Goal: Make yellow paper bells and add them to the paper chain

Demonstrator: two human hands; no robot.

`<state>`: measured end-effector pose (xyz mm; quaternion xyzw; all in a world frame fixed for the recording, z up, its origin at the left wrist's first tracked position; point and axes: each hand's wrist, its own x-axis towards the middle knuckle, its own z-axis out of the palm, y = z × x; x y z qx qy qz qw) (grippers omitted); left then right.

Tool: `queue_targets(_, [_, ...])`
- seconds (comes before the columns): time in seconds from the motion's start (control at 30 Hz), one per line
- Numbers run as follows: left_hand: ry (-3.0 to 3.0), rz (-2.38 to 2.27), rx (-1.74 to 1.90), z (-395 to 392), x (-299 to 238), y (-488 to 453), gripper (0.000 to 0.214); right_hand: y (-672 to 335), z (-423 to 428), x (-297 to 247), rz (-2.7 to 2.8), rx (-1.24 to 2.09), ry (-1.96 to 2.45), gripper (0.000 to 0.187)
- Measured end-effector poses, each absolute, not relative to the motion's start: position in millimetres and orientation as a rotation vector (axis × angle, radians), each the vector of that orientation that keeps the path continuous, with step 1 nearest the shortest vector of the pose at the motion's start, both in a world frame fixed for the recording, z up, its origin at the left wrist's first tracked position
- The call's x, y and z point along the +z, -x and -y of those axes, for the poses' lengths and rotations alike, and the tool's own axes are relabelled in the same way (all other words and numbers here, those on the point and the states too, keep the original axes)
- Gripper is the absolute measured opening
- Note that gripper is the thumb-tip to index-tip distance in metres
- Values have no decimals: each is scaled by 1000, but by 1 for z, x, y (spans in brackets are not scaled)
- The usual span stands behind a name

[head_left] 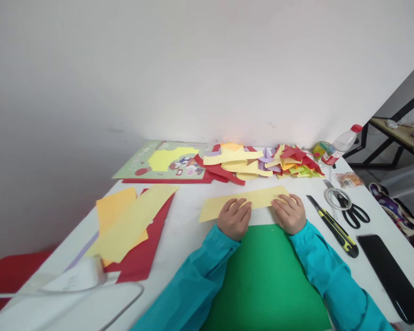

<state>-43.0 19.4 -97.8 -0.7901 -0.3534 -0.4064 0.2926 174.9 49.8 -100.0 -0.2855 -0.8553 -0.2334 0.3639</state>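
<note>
A long strip of pale yellow paper (212, 208) lies crosswise in front of me, just beyond a green sheet (269, 280). My left hand (234, 218) grips its near edge left of the middle, fingers curled over the paper. Toward the right end, my right hand (290, 214) pinches the same strip, with the thumb hidden. Both wrists are in teal sleeves, and the forearms reach across the sides of the green sheet.
On the right lie a utility knife (333, 225), scissors (355, 214), a tape roll (337, 199), a black phone (393, 276) and a plastic bottle (341, 145). Coloured paper cutouts (234, 163) pile along the wall. Paper sheets (138, 257) and a white charger (86, 274) sit left.
</note>
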Motion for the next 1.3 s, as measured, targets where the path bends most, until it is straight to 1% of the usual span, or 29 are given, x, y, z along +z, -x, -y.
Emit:
queue_targets(0.2, [2052,977,-1089,-22,-96,56,15,-194,-62,-101,2127,-659,865,18])
queue_targets(0.57, [2025,991,-1086,-25,-99,60,17,-212,-72,-104,2032,-704,1019,18])
queue_targets(0.73, [2006,1010,-1098,-25,-100,62,19,-220,-72,-100,1892,-721,1091,16])
queue_targets(0.83, [2011,1014,-1098,-24,-101,58,18,-208,-61,-93,1943,-693,1041,15])
queue_targets(0.97, [2047,990,-1098,-20,-102,43,16,-170,-41,-90,2249,-571,829,26])
queue_targets(1.03, [2067,977,-1099,-17,-102,36,14,-155,-36,-92,2303,-552,731,23])
queue_targets(1.1, [2090,968,-1093,-15,-101,31,12,-147,-35,-95,2305,-554,678,23])
queue_targets(1.3, [2172,900,-1056,-14,-100,24,15,-148,-33,-100,2288,-575,629,18])
